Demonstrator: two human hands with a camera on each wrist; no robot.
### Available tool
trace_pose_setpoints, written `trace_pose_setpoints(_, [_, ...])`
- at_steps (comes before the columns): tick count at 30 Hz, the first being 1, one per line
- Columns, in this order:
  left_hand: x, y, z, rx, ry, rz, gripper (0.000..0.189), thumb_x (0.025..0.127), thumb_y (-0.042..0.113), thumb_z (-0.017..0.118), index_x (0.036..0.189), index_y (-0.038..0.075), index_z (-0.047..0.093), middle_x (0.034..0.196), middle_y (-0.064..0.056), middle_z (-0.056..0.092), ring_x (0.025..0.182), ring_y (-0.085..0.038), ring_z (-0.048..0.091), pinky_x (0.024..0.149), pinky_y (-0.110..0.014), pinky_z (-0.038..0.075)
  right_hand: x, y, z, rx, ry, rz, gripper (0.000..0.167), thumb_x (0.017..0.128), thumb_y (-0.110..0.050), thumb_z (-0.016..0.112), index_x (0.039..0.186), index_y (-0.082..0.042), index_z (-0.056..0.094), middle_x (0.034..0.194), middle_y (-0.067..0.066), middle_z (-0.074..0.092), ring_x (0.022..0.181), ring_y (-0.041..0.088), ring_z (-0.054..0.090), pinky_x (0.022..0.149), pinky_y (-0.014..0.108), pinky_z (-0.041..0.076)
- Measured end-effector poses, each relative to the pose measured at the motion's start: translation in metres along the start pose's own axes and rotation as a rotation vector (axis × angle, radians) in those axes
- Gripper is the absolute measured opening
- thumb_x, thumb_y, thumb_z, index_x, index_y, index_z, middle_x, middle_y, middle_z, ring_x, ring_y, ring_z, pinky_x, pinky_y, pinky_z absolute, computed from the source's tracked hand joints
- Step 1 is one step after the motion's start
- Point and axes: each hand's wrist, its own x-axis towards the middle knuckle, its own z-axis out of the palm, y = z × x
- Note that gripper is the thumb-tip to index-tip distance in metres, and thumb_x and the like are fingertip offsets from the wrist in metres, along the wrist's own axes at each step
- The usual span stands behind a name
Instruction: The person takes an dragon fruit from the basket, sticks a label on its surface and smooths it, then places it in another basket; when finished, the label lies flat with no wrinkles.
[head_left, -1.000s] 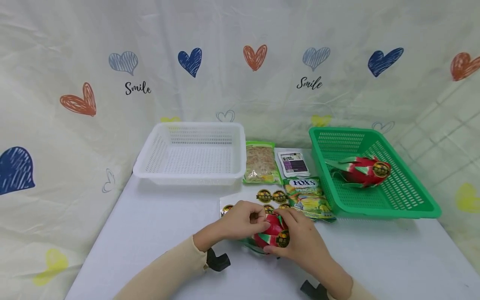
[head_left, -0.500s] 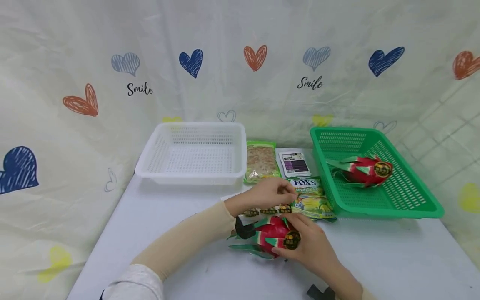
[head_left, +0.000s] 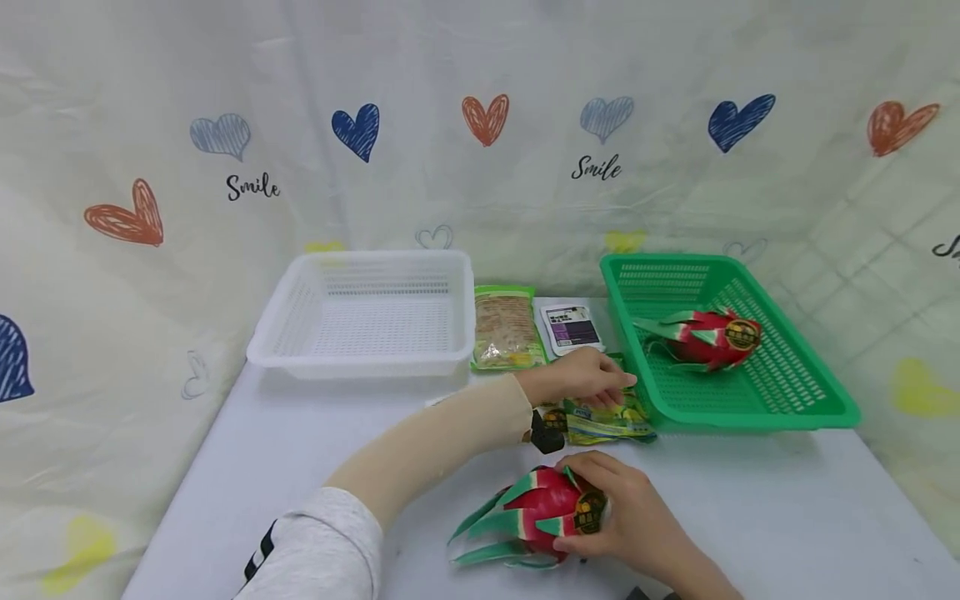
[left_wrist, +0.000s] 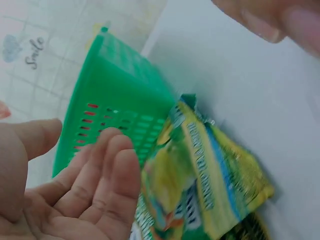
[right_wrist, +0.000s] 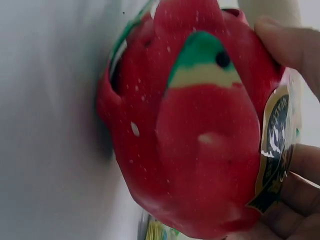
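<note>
My right hand grips a red dragon fruit with green leaf tips, low over the front of the table. A black-and-gold round sticker shows on the fruit beside my fingers in the right wrist view. My left hand reaches across over a green-yellow FOX'S candy bag, close to the green basket's near side. In the left wrist view the left hand has loosely bent fingers with nothing in them. The sheet of round stickers is mostly hidden under my left forearm.
A green basket at the right holds another stickered dragon fruit. A white basket stands at the back left. Between them lie a brown-filled packet and a white packet with a purple label.
My left hand has left the fruit and moved right, over the candy bag towards the green basket. The right hand, still holding the dragon fruit, has drawn it nearer the front.
</note>
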Motion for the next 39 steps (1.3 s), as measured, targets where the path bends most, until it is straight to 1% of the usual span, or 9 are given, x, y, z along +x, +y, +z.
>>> trace_pose_setpoints(7, [0.008,-0.003,0.011,-0.12,0.078,0.028,0.028,0.102,0.029,0.068,0.112,0.005,0.078,0.096,-0.01,0.08,0.099,-0.031,0.077,0.085,-0.039,0.064,-0.003,0.023,-0.015,-0.005,0.002,-0.037,0.069,0.066,-0.053,0.096,0.123,-0.02,0.071,0.12,-0.009,0.072,0.105,0.007,0.067,0.078,0.024,0.063])
trace_pose_setpoints(14, [0.008,0.0,0.015,-0.131,0.067,0.019,0.027,0.102,0.03,0.069,0.109,0.006,0.078,0.106,-0.017,0.079,0.104,-0.033,0.075,0.082,-0.034,0.064,-0.01,0.039,-0.054,-0.025,-0.026,0.007,0.071,0.065,-0.048,0.098,0.126,-0.024,0.07,0.121,-0.005,0.073,0.106,0.0,0.062,0.075,0.024,0.062])
trace_pose_setpoints(18, [0.009,0.002,0.017,-0.116,0.065,0.021,0.025,0.102,0.03,0.068,0.107,0.007,0.078,0.108,-0.018,0.078,0.104,-0.033,0.075,0.082,-0.034,0.064,-0.014,0.046,-0.081,-0.072,0.022,0.045,0.076,0.061,-0.038,0.102,0.128,-0.022,0.069,0.122,0.0,0.072,0.113,-0.015,0.048,0.072,0.021,0.06])
trace_pose_setpoints(21, [0.011,0.003,0.017,-0.107,0.055,0.029,0.028,0.102,0.03,0.068,0.109,0.005,0.078,0.107,-0.018,0.079,0.103,-0.033,0.076,0.083,-0.035,0.064,-0.016,0.053,-0.101,-0.113,0.081,0.051,0.082,0.057,-0.028,0.104,0.13,-0.018,0.069,0.125,-0.005,0.069,0.116,-0.021,0.042,0.072,0.014,0.057])
trace_pose_setpoints(24, [0.012,0.002,0.015,-0.112,0.046,0.041,0.03,0.102,0.03,0.069,0.111,0.003,0.078,0.105,-0.016,0.079,0.103,-0.033,0.076,0.083,-0.036,0.064,-0.015,0.064,-0.12,-0.103,0.126,0.033,0.084,0.054,-0.016,0.104,0.13,-0.014,0.069,0.127,-0.02,0.064,0.116,-0.019,0.045,0.077,0.004,0.051])
trace_pose_setpoints(27, [0.013,0.0,0.013,-0.115,0.043,0.056,0.029,0.102,0.029,0.069,0.11,0.002,0.078,0.099,-0.014,0.079,0.097,-0.031,0.077,0.081,-0.034,0.064,-0.012,0.075,-0.138,-0.031,0.142,0.036,0.082,0.057,-0.003,0.1,0.132,-0.008,0.068,0.128,-0.029,0.06,0.116,-0.013,0.049,0.084,-0.002,0.046])
trace_pose_setpoints(31, [0.015,-0.002,0.012,-0.08,0.06,0.054,0.028,0.101,0.031,0.07,0.106,0.006,0.08,0.089,-0.005,0.078,0.083,-0.019,0.075,0.082,-0.036,0.064,-0.007,0.089,-0.161,0.064,0.151,0.071,0.075,0.064,0.013,0.092,0.132,0.0,0.065,0.126,-0.021,0.063,0.119,-0.007,0.052,0.093,-0.003,0.043])
trace_pose_setpoints(34, [0.016,-0.001,0.012,-0.048,0.077,0.043,0.026,0.102,0.031,0.068,0.106,0.008,0.08,0.089,-0.001,0.076,0.081,-0.016,0.073,0.085,-0.037,0.064,-0.005,0.1,-0.177,0.037,0.162,0.137,0.068,0.07,0.009,0.09,0.133,-0.001,0.064,0.126,-0.023,0.061,0.118,-0.014,0.052,0.092,-0.005,0.04])
trace_pose_setpoints(39, [0.017,0.001,0.014,-0.101,0.063,0.042,0.023,0.105,0.02,0.063,0.11,0.002,0.078,0.101,-0.014,0.08,0.096,-0.027,0.077,0.084,-0.035,0.064,-0.001,0.123,-0.198,-0.081,0.151,0.295,0.059,0.081,-0.014,0.09,0.135,-0.011,0.065,0.121,-0.044,0.049,0.105,-0.033,0.045,0.08,-0.006,0.036])
